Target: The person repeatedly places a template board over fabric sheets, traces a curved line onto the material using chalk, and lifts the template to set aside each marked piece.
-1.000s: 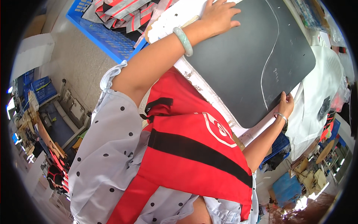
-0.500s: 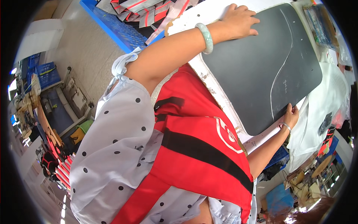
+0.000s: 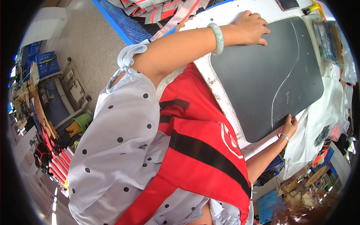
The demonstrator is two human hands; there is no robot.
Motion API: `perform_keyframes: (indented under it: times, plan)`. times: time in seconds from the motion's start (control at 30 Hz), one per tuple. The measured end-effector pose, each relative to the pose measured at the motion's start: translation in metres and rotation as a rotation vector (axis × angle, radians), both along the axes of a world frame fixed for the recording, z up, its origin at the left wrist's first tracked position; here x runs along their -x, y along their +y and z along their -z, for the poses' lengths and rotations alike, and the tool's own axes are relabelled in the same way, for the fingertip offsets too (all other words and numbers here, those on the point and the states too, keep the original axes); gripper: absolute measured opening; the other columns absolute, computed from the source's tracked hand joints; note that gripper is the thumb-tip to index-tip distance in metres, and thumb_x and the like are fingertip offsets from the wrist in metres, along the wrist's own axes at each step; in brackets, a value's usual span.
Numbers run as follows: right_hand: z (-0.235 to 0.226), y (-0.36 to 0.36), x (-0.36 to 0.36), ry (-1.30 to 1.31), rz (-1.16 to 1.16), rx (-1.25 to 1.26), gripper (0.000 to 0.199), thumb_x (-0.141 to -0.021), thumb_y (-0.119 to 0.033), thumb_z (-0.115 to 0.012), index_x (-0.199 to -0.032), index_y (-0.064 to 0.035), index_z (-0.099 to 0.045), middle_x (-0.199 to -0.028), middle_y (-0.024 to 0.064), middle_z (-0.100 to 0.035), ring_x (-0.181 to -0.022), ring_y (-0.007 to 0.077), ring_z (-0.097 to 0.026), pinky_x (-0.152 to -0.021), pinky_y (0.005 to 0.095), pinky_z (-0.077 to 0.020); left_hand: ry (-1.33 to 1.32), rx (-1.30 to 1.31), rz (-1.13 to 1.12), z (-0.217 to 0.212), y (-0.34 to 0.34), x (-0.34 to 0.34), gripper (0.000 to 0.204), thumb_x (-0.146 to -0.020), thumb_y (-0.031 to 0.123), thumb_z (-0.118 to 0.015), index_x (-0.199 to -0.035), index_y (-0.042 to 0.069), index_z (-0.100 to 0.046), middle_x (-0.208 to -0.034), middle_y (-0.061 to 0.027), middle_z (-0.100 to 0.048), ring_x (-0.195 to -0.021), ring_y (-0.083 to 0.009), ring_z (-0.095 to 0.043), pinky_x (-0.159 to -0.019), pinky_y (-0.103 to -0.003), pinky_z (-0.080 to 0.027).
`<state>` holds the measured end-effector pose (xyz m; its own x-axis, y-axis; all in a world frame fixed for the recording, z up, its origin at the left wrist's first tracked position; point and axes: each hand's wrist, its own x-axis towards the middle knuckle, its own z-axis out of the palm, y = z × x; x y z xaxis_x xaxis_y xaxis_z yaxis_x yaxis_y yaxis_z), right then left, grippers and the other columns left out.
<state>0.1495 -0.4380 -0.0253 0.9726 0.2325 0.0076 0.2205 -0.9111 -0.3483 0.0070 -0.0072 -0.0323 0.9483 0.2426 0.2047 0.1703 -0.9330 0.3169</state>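
A flat dark grey panel [image 3: 255, 82] with rounded corners lies on the white table, marked with a curved white line and faint writing. My left hand [image 3: 252, 28] rests over its far left edge, fingers spread, with the thumb side on the dark surface. At the panel's near right edge is my right hand [image 3: 290, 127], its fingers closed on the rim; part of those fingers is hidden. White fabric [image 3: 313, 123] hangs over the table's right side, just beyond my right hand.
A blue crate [image 3: 125, 28] at the upper left holds grey and red striped strips [image 3: 165, 13]. A phone [image 3: 288, 3], a yellow-handled tool [image 3: 314, 8] and a clear plastic packet [image 3: 328, 41] lie past the panel. The white table's edge [image 3: 213, 84] is chipped.
The view has shifted, so the panel and both hands sit slightly lower in it. The phone and yellow-handled tool now show at the top. Both hands keep about the same places on the panel.
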Motion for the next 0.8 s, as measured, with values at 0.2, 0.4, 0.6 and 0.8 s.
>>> perform_keyframes:
  times: [0.2,0.4,0.6,0.8]
  plan:
    - [0.000,0.001,0.001,-0.009,0.013,0.003,0.046,-0.087,-0.031,-0.066,-0.113,0.0072,-0.063,-0.091,0.0164,-0.068,-0.081,0.0244,-0.064,-0.076,0.0349,-0.0497,0.002,-0.005,-0.002,-0.001,0.000,0.001,0.052,-0.087,0.055,-0.060,-0.128,0.023,-0.062,-0.137,-0.0001,-0.053,-0.128,-0.0210,-0.043,-0.103,-0.039,-0.030]
    - [0.000,0.001,0.001,0.001,0.021,0.020,0.061,-0.086,-0.039,-0.067,-0.121,0.0100,-0.058,-0.104,0.0209,-0.069,-0.092,0.0264,-0.066,-0.083,0.0337,-0.0496,-0.074,-0.013,0.012,0.000,-0.001,0.000,0.053,-0.087,0.054,-0.060,-0.129,0.021,-0.061,-0.137,-0.0073,-0.053,-0.127,-0.0273,-0.045,-0.102,-0.043,-0.033]
    - [-0.008,0.012,0.010,-0.016,0.042,0.034,0.049,-0.083,-0.034,-0.069,-0.112,0.0055,-0.066,-0.091,0.0192,-0.070,-0.082,0.0272,-0.068,-0.076,0.0347,-0.0512,-0.169,0.107,-0.049,-0.004,-0.015,0.002,0.053,-0.082,0.038,-0.066,-0.124,0.007,-0.059,-0.134,-0.0175,-0.051,-0.129,-0.0358,-0.041,-0.109,-0.048,-0.030]
    - [-0.012,0.021,0.017,-0.005,0.093,-0.027,0.044,-0.081,-0.032,-0.069,-0.106,0.0046,-0.067,-0.086,0.0186,-0.070,-0.078,0.0299,-0.068,-0.074,0.0362,-0.0509,-0.114,0.099,-0.061,-0.009,-0.023,0.006,0.067,-0.081,0.048,-0.068,-0.129,0.003,-0.055,-0.140,-0.0214,-0.045,-0.132,-0.0391,-0.037,-0.112,-0.049,-0.026]
